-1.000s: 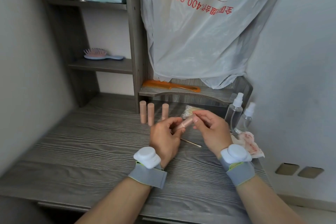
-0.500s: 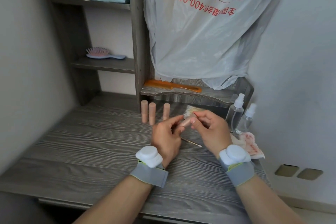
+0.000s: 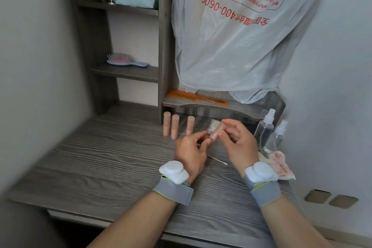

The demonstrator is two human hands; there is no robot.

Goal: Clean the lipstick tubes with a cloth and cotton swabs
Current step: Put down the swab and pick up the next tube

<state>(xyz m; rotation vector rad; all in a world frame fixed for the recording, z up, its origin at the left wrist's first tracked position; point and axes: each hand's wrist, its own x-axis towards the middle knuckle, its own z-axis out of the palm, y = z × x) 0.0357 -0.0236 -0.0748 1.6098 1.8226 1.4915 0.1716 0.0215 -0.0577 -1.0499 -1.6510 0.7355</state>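
Both forearms come up from the bottom edge, cut off before the elbows, each with a grey wristband [image 3: 171, 190] carrying a white puck. The left hand [image 3: 191, 152] shows its back to the camera just above the desk [image 3: 100, 157], its thumb and curled fingers pinching the lower end of a tilted lipstick tube [image 3: 216, 133]. The right hand [image 3: 239, 144] meets it from the other side, fingers bent and gripping the upper end; its fingers cover most of the tube, and I cannot tell whether they also hold a swab. Between the wrists a cotton swab [image 3: 218, 160] lies on the desk, its near end hidden by the left hand. The stained cloth [image 3: 278, 164] is partly behind the right wrist. Farther back three standing tubes [image 3: 175, 127] blur together, and the swab packet [image 3: 213, 127] is half hidden behind the hands.
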